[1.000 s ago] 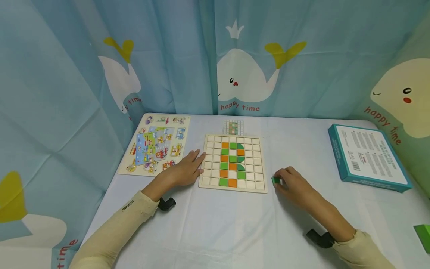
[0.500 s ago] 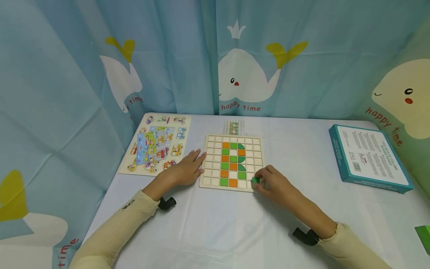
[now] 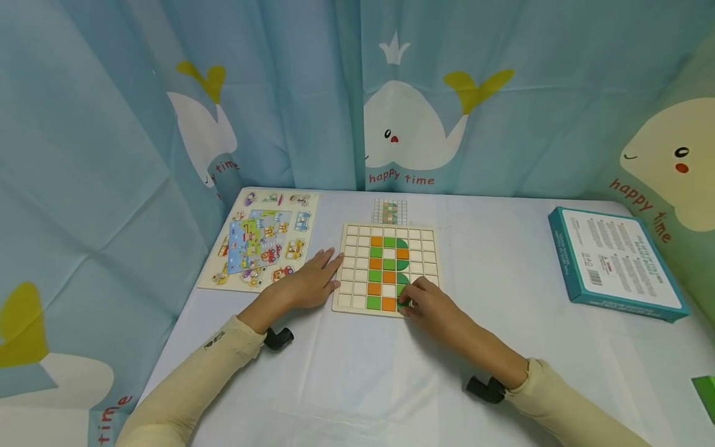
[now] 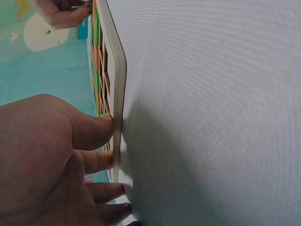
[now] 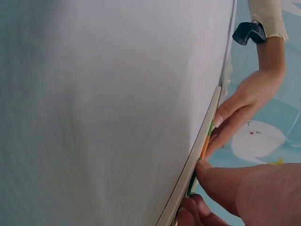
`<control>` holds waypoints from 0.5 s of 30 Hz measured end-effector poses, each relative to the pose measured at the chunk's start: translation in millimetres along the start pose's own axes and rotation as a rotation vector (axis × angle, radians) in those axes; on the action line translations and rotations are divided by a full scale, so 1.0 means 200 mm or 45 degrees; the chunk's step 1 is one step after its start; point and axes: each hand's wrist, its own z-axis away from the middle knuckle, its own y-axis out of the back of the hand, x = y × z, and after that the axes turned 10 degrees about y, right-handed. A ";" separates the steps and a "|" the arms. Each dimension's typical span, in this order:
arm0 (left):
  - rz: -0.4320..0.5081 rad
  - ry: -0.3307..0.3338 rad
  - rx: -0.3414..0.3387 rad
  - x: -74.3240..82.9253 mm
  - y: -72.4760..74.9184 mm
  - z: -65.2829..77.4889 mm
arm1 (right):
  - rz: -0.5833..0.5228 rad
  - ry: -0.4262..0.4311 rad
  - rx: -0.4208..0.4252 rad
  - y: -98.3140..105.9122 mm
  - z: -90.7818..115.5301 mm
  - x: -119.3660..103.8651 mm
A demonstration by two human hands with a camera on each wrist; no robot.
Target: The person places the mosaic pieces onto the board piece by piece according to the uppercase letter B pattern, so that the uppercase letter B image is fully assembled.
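A square wooden grid board (image 3: pixel 347 277) lies mid-table, with orange and green tiles set in a pattern in its middle columns. My left hand (image 3: pixel 304 284) rests at the board's left edge with fingers extended; in the left wrist view its thumb and fingers touch the wooden rim (image 4: pixel 119 77). My right hand (image 3: pixel 432 310) is over the lower right part of the board. Between its thumb and fingers it pinches a small green tile (image 5: pixel 192 182), right at a cell of the bottom row beside an orange tile (image 3: pixel 388 304). The fingers hide most of that tile.
Behind the board lies a small printed pattern card (image 3: pixel 390 212). A picture puzzle board (image 3: pixel 215 280) with a card on it is at the left. A teal box (image 3: pixel 617 264) lies at the right, and a green object (image 3: pixel 705 397) sits at the right edge.
My right hand has carried the green tile leftward, from the table right of the board to the board's bottom row. My left hand has stayed at the board's left edge.
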 end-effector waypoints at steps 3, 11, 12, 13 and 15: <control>-0.001 -0.003 0.005 0.00 0.00 0.00 | -0.032 -0.018 -0.010 0.01 0.00 -0.01; 0.006 -0.008 0.003 0.00 0.00 0.01 | -0.032 -0.039 -0.068 0.03 0.01 -0.01; 0.015 -0.011 0.006 0.00 0.00 0.01 | -0.021 -0.034 -0.070 0.03 0.00 0.00; 0.031 -0.011 0.009 0.00 0.00 0.01 | -0.007 -0.040 -0.078 0.03 0.00 -0.01; 0.056 -0.011 0.031 -0.02 0.00 0.01 | 0.013 -0.086 -0.093 0.04 0.01 -0.01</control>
